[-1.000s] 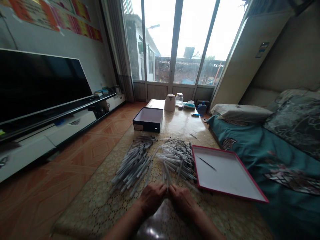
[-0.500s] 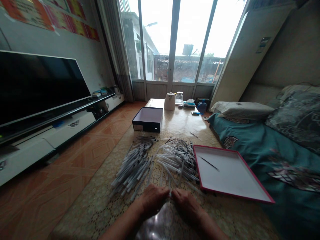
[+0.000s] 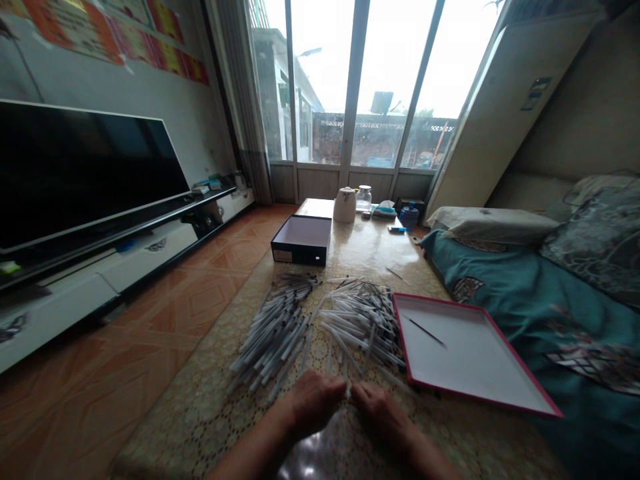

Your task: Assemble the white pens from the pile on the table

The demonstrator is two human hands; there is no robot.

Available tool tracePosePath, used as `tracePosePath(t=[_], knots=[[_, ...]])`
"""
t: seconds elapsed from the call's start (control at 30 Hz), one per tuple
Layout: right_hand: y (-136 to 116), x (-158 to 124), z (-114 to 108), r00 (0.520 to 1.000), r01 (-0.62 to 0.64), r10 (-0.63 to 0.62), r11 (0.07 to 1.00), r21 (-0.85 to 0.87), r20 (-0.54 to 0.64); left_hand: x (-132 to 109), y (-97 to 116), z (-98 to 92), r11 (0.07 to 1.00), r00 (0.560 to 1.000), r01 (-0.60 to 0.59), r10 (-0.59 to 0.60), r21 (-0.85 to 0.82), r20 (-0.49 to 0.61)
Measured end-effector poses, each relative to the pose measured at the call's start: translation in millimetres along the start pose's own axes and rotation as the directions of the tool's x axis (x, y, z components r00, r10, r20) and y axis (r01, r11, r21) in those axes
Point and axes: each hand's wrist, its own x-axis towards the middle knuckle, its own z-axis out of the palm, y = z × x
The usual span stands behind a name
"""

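Head view: we noted a bundle of clear plastic tubes (image 3: 273, 333) ahead of the left hand (image 3: 314, 403), with an open black box (image 3: 301, 241) beyond it. The left hand and the right hand (image 3: 385, 417) were curled palm-down, pinching a single thin tube (image 3: 347, 392) from either side. Its long axis ran forward from the hands, and both hands lay equally near it. A looser pile of tubes (image 3: 360, 327) lay ahead of the right hand, in line with the tube's far end. Further right lay a red-rimmed white tray (image 3: 480, 398).
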Motion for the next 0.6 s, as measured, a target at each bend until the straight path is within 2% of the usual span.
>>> tracePosePath(t=[0.07,0.17,0.23,0.37,0.47,0.6], knots=[[-1,-1,0,1.0,-0.022,0.022,0.998,0.064,0.002,0,0,1.4,0.999,1.0,-0.01,0.011,0.039,-0.027],[-1,1,-8,0.998,-0.065,0.057,0.964,0.257,0.038,0,1,2.3,0.999,0.998,-0.032,0.034,0.043,-0.051],[-1,1,-13,0.996,-0.091,0.08,0.947,0.308,0.049,0,4,2.5,0.998,0.997,-0.05,0.052,0.042,-0.057],[1,-1,-18,0.994,-0.101,0.084,0.958,0.27,0.073,2,8,3.2,0.997,0.997,-0.07,0.072,0.045,-0.037],[3,-7,-14,0.994,-0.062,0.047,0.986,0.158,0.099,4,9,2.7,0.998,0.998,-0.056,0.056,0.03,-0.027],[4,-14,-6,0.999,-0.024,0.022,0.999,0.032,0.045,4,9,-1.5,0.998,0.999,-0.05,0.05,0.025,0.001]])
